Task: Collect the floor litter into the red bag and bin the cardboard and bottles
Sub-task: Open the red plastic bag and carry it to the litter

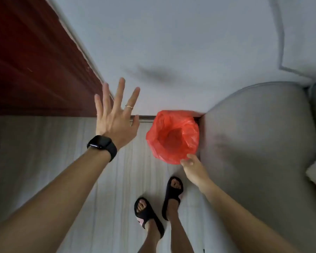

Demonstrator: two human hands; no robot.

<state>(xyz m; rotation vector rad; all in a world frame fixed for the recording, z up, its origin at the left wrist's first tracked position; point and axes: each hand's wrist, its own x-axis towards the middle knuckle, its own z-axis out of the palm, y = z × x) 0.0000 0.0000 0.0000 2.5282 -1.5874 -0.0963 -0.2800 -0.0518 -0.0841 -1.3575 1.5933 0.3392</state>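
A grey padded sofa arm (254, 143) flanks the pale plank floor (44, 152). Just beside it the crinkled red plastic bag (171, 136) gapes open, its near rim pinched by the right hand (193, 168). The left hand (115, 123), fingers (119, 90) splayed wide, holds nothing.

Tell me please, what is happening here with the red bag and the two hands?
A person stands on a pale wooden floor beside a grey sofa. The right hand pinches the near rim of the red bag, which sits open against the wall next to the sofa. The left hand, wearing a ring and a black watch, is raised with fingers spread and holds nothing. No litter, cardboard or bottles are in view, and the bag looks empty inside.
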